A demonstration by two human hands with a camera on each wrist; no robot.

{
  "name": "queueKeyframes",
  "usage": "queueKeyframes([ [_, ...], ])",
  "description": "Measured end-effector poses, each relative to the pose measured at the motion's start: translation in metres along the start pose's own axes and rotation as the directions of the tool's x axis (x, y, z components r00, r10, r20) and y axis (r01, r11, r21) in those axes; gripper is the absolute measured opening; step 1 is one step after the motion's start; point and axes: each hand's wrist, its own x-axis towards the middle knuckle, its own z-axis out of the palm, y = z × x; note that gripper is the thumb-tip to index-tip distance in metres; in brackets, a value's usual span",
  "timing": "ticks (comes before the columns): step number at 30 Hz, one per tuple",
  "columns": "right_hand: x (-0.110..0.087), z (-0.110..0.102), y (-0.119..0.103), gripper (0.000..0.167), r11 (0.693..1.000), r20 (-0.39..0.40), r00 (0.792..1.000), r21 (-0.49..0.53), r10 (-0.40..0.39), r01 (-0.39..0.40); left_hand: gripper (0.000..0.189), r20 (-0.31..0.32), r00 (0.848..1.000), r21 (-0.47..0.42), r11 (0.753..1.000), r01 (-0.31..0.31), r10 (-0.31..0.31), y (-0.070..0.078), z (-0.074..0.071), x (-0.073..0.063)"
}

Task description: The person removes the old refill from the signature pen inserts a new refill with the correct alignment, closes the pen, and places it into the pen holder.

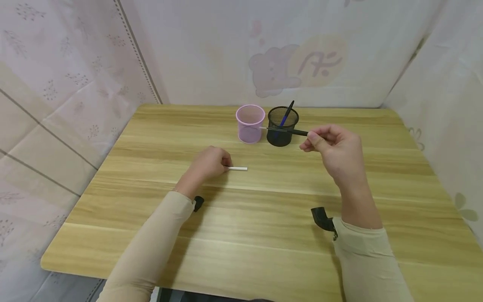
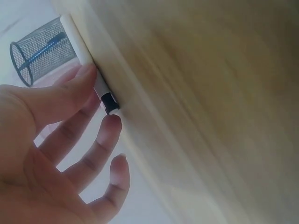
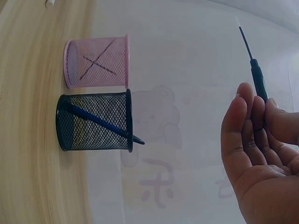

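My left hand (image 1: 213, 162) is low over the table and pinches a white pen (image 1: 237, 168) lying along the tabletop. In the left wrist view the pen (image 2: 77, 39) shows a black end by the fingertips. Raised at the right, my right hand (image 1: 337, 153) holds a small screwdriver (image 1: 298, 132) between thumb and fingers. Its dark handle and thin shaft (image 3: 246, 42) point away from the hand. From the head, the shaft passes in front of a black mesh pen cup (image 1: 279, 140). A blue pen (image 3: 98, 119) with a black end leans inside that cup.
Beside the black cup stands a pink mesh cup (image 1: 250, 134), near the back edge of the wooden table (image 1: 256, 235). Printed cloth (image 1: 203, 50) hangs behind the table and at both sides. Black mounts (image 1: 322, 219) jut from the sleeves.
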Motion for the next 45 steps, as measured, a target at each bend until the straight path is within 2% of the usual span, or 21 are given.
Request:
queueKeyframes([
  [3,0.001,0.000,0.000,0.013,1.000,0.013,1.000,-0.014,0.006,-0.005,0.008,-0.003,1.000,0.006,1.000,0.002,-0.002,-0.002,-0.001,-0.001],
  [9,0.002,0.000,0.001,0.005,1.000,0.002,1.000,-0.004,0.012,-0.012,0.007,0.002,1.000,0.005,1.000,0.002,-0.002,-0.001,-0.004,-0.003],
  [15,0.003,0.000,0.001,0.015,0.999,0.015,1.000,-0.034,0.013,-0.012,0.013,-0.011,1.000,-0.034,0.999,0.022,-0.023,0.002,-0.012,-0.006],
  [18,0.004,0.001,0.000,0.014,0.998,0.025,1.000,-0.060,0.013,-0.011,0.018,-0.049,0.998,-0.097,0.995,0.022,-0.026,0.010,-0.023,-0.009],
  [21,0.004,0.002,-0.001,0.007,0.998,0.031,0.999,-0.067,0.014,-0.012,0.020,-0.107,0.994,-0.174,0.985,-0.008,-0.011,0.023,-0.039,-0.014],
  [24,0.004,0.003,-0.001,0.004,0.998,0.037,0.999,-0.060,0.015,-0.013,0.021,-0.190,0.981,-0.242,0.967,-0.075,0.029,0.041,-0.054,-0.019],
  [26,0.004,0.003,-0.001,0.007,0.999,0.040,0.999,-0.051,0.017,-0.015,0.022,-0.252,0.966,-0.279,0.951,-0.132,0.060,0.054,-0.063,-0.024],
  [31,0.004,0.005,-0.001,0.004,1.000,0.042,0.999,-0.020,0.012,-0.011,0.028,-0.390,0.911,-0.315,0.909,-0.273,0.139,0.082,-0.077,-0.037],
  [33,0.004,0.005,-0.001,0.004,1.000,0.043,0.999,0.011,0.004,-0.005,0.027,-0.438,0.885,-0.302,0.900,-0.314,0.161,0.088,-0.078,-0.039],
  [36,0.002,0.007,0.000,0.003,0.999,0.052,0.999,0.043,-0.011,0.009,0.024,-0.502,0.843,-0.249,0.901,-0.356,0.194,0.092,-0.076,-0.041],
  [37,0.001,0.008,0.001,0.004,0.999,0.055,0.998,0.035,-0.009,0.007,0.023,-0.535,0.816,-0.202,0.905,-0.375,0.219,0.093,-0.075,-0.042],
  [39,0.000,0.009,0.002,0.003,1.000,0.062,0.998,0.009,-0.004,0.004,0.024,-0.601,0.745,-0.079,0.906,-0.415,0.289,0.095,-0.072,-0.042],
  [41,0.000,0.011,0.002,0.004,0.999,0.063,0.998,-0.035,0.005,-0.003,0.022,-0.646,0.674,0.061,0.904,-0.423,0.359,0.100,-0.071,-0.044],
  [43,0.000,0.012,0.002,0.004,0.998,0.061,0.998,-0.066,0.015,-0.011,0.019,-0.670,0.612,0.186,0.893,-0.410,0.421,0.106,-0.070,-0.046],
  [44,0.000,0.012,0.002,0.005,0.998,0.062,0.998,-0.067,0.015,-0.011,0.016,-0.667,0.601,0.227,0.888,-0.399,0.440,0.109,-0.070,-0.046],
  [45,0.000,0.012,0.002,0.005,0.997,0.063,0.998,-0.072,0.014,-0.010,0.013,-0.660,0.601,0.260,0.888,-0.380,0.451,0.112,-0.070,-0.047],
])
